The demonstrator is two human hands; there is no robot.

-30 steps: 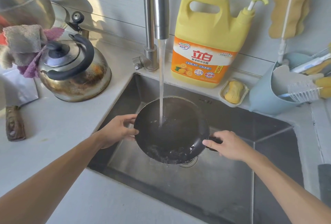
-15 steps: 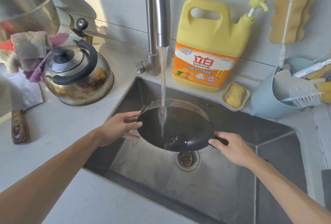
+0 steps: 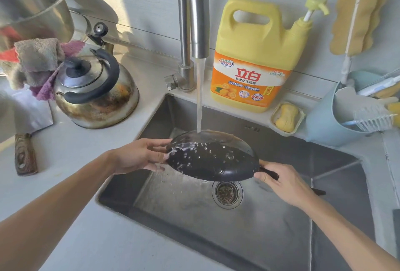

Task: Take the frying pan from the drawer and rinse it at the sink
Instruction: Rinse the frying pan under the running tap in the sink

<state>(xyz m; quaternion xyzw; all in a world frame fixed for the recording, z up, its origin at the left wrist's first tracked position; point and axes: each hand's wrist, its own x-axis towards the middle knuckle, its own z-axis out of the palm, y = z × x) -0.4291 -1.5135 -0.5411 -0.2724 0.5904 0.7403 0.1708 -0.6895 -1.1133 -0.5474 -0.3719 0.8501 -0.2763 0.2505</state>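
Observation:
The black frying pan (image 3: 213,157) hangs over the steel sink (image 3: 270,216), turned so its dark underside faces me, with water drops on it. Water from the tap (image 3: 198,21) falls on the pan's far rim and splashes off the left edge. My left hand (image 3: 138,156) holds the pan's left rim with its fingertips. My right hand (image 3: 283,182) grips the pan's black handle at the right; the handle's end pokes out past my wrist. The drain (image 3: 226,192) lies just below the pan.
A scorched steel kettle (image 3: 95,93) stands on the counter left of the sink, rags (image 3: 36,62) beside it. A yellow detergent jug (image 3: 257,58), a soap dish (image 3: 286,117) and a blue caddy of brushes (image 3: 337,119) line the back ledge. A wooden knife handle (image 3: 25,153) lies far left.
The pan has turned over from facing up to bottom side towards me and risen a little. Water now strikes its far rim instead of the inside. Both hands kept their hold.

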